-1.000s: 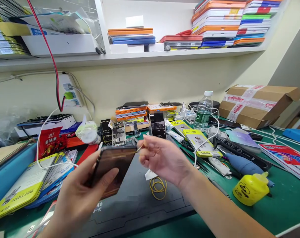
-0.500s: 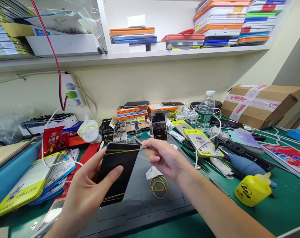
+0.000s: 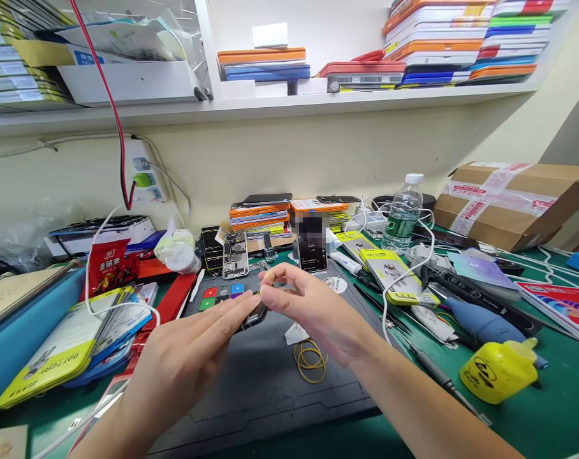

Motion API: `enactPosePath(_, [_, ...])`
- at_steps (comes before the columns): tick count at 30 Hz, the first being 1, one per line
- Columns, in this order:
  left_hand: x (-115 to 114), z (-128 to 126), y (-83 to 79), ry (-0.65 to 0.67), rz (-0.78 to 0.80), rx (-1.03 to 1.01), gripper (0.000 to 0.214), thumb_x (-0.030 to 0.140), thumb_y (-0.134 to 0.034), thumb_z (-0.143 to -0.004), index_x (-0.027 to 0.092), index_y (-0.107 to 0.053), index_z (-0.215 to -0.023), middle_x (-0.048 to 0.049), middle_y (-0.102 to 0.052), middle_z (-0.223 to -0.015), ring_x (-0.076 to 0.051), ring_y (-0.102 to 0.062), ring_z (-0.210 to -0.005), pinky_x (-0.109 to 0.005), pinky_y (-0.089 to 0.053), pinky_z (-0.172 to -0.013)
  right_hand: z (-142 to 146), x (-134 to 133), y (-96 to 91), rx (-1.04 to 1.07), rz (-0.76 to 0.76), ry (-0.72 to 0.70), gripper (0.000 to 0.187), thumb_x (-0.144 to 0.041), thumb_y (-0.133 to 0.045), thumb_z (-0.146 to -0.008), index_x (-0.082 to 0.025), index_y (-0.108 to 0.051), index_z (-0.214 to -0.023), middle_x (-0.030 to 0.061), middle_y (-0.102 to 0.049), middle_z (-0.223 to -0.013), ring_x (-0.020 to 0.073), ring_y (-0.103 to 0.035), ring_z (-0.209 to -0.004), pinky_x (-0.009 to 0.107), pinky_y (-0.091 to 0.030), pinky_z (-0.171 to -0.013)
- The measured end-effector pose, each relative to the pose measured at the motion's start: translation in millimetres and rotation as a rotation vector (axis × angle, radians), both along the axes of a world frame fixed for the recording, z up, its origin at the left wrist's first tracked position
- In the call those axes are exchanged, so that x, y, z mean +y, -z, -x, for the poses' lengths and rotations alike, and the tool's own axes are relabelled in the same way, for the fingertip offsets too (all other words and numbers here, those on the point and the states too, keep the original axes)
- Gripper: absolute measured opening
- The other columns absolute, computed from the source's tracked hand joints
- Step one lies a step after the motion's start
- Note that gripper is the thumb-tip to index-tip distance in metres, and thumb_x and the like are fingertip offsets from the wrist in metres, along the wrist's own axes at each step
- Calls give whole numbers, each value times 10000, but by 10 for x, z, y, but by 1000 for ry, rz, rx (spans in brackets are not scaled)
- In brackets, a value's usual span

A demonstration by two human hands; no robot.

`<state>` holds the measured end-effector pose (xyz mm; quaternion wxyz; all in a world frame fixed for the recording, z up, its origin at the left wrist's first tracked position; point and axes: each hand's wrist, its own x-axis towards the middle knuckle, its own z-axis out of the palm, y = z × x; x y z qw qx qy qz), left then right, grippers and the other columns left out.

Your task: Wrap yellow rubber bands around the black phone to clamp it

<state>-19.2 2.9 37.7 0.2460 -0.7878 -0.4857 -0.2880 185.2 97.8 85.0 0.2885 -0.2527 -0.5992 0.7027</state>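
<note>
My left hand (image 3: 189, 357) is wrapped round a black smartphone (image 3: 255, 317), its back of the hand toward me. The phone is tipped nearly edge-on, so only one end shows past my fingers. At that end the thumb and fingertips of my right hand (image 3: 313, 312) are pinched together on a thin yellow rubber band, of which very little shows. Loose yellow rubber bands (image 3: 311, 361) lie on the grey work mat (image 3: 270, 401) below my right hand, beside a small white scrap (image 3: 296, 333).
An opened phone (image 3: 235, 256) and a propped phone with a lit screen (image 3: 312, 245) stand at the back. To the right are battery packs (image 3: 395, 274), a water bottle (image 3: 404, 217), a screwdriver (image 3: 445, 379) and a yellow bottle (image 3: 497, 371). More battery packs (image 3: 55, 350) lie left.
The phone has turned from showing its broad face to nearly edge-on. My left hand has rolled over it, hiding most of it. My right hand has moved close against the phone's end.
</note>
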Motion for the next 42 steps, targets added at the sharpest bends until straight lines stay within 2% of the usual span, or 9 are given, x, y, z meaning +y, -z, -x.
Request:
enactPosePath(3, [14,9,41,-14,21,-5,897,48,-594,-906,331,-178,-1648,35,-639,-1380,-107,-688,-1150,-125,-451,-1033,15,-26,29,-173,-102,45,554,-510,-898,-665,-222,-629,-1054,7,-654,-1041,113,-584,-850,237,-424,-758])
enactPosePath(7, [29,44,135,-52,96,-43,695,66,-554,-926,280,-411,-1571,-17,-747,-1174,-141,-737,-1020,-150,-520,-862,87,-64,64,-132,-187,160,408,-405,-895,-680,-171,-665,-922,24,-614,-1328,121,-653,-863,270,-497,-813])
enactPosePath(13, [40,-26,137,-148,107,-11,556,72,-537,-926,246,-538,-1454,18,-773,-1024,-139,-735,-762,-212,-473,-634,202,-142,193,-22,-344,285,254,-400,-763,-855,-159,-694,-815,47,-705,-1130,155,-689,-901,272,-546,-784])
enactPosePath(20, [10,-89,36,-187,57,32,373,64,-549,-901,150,-650,-1250,6,-761,-905,-149,-708,-697,-261,-417,-588,189,-110,293,-52,-1237,353,111,-199,-588,-1009,-173,-694,-990,11,-716,-1141,87,-675,-1070,216,-550,-945])
enactPosePath(27, [18,-115,36,-249,187,-126,323,220,-458,-1014,212,-633,-1285,26,-739,-836,-158,-706,-649,-281,-366,-538,185,-112,217,-306,-1516,413,174,-237,-539,-1039,-173,-699,-1065,-31,-692,-1233,101,-652,-1106,237,-501,-975])
enactPosePath(30, [25,-125,49,-209,435,-455,360,370,-444,-1030,321,-571,-1363,42,-752,-973,-157,-734,-801,-230,-450,-628,149,-106,128,-296,-1516,447,184,-262,-587,-1012,-201,-704,-1141,-41,-668,-1280,153,-579,-1142,320,-461,-1052])
enactPosePath(35, [14,-144,-114,29,667,-1248,548,509,-694,-881,280,-573,-1364,-35,-689,-1281,-189,-683,-1132,-235,-560,-941,48,-5,47,-72,-1104,514,330,-261,-581,-1017,-225,-628,-1342,-3,-681,-1210,88,-634,-1039,220,-561,-823])
enactPosePath(38, [-39,-197,-310,161,808,-1663,683,417,-805,-796,240,-531,-1396,-96,-713,-1213,-236,-741,-937,-301,-626,-779,29,34,46,0,-943,441,298,-272,-549,-1039,-229,-650,-1316,8,-674,-1242,97,-667,-1071,233,-590,-870])
enactPosePath(42, [-101,-276,-478,230,877,-1929,626,270,-776,-819,235,-538,-1396,-60,-729,-943,-184,-727,-680,-265,-620,-644,39,31,73,46,-1016,289,326,-205,-534,-1041,-200,-627,-1353,16,-659,-1294,101,-667,-1119,268,-590,-974])
